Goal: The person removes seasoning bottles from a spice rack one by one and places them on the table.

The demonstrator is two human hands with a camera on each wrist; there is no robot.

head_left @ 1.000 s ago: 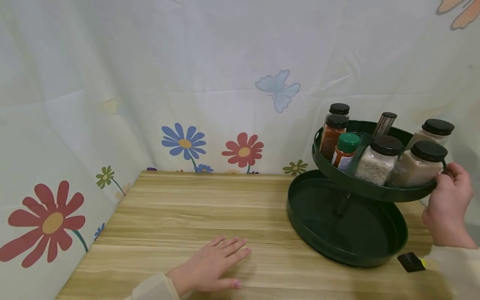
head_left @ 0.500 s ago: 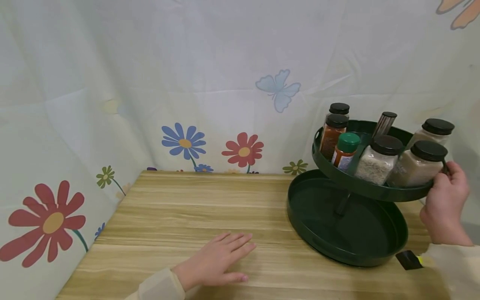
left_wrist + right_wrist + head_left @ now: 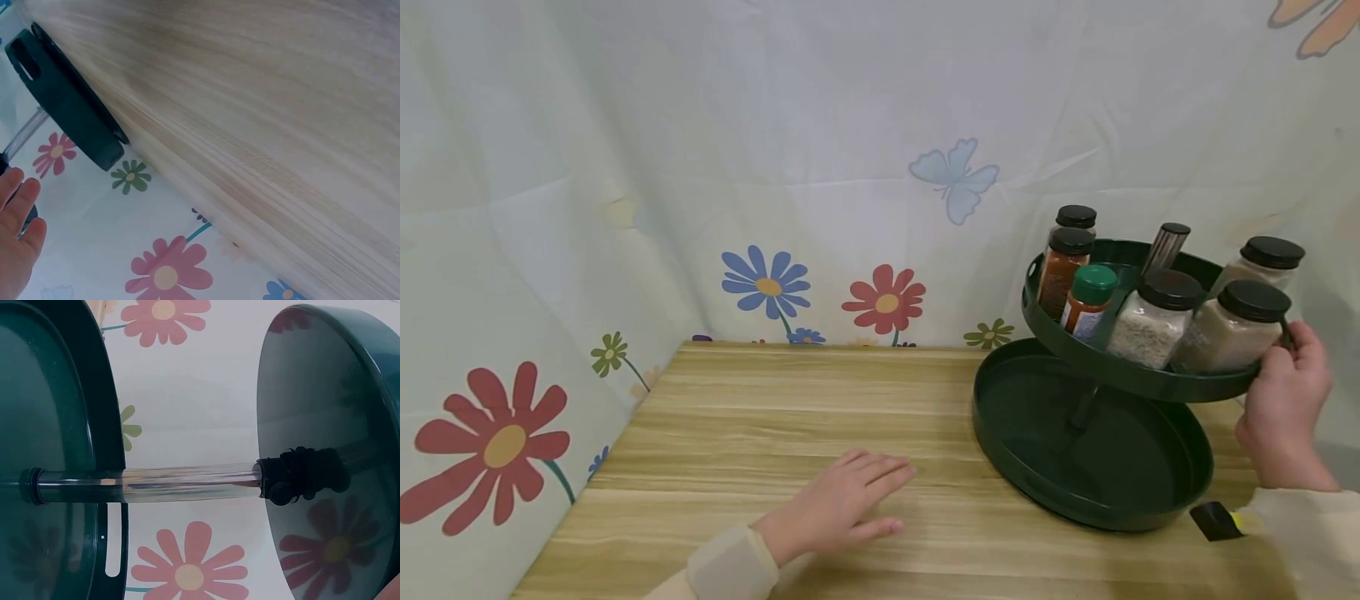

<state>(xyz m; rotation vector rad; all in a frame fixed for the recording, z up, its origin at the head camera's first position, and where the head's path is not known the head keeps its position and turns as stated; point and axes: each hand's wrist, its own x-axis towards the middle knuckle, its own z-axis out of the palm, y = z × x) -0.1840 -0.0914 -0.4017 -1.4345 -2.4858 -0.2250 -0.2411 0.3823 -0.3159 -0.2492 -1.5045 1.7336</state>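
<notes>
Rack (image 3: 1081, 410) with two round trays stands at the right of the surface (image 3: 790, 417), its lower tray (image 3: 1120, 467) holding no jars. Upper tray (image 3: 1150, 383) carries six jars: brown-red jar (image 3: 1062, 279) on the left with another just behind, green-lidded jar (image 3: 1084, 307) beside it, grainy pale jar (image 3: 1153, 325) at the front, and two more pale jars (image 3: 1228, 337) near the grip.

Hands: right hand (image 3: 1288, 392) holds the upper tray's outer edge, thumb in front and fingers curled round the rim; fingertips partly hidden. Left hand (image 3: 842, 504) has nothing in its grasp, fingers loosely extended, well apart from the rack; whether it touches the surface cannot be told.

Post (image 3: 194, 483) joins the trays. Upper tray looks sloped in the head view; lens or true tilt, cannot tell.

Notes on technique (judgement): load on the rim should run sideways along its curve, not down or up, since a pull at the edge probably levers on the post. Slow, even pressure suits the tall, close-set jars; a jerk could knock them together. Left hand would do well steadying the lower tray if the base creeps. Thumb best kept clear of the nearest jar.
</notes>
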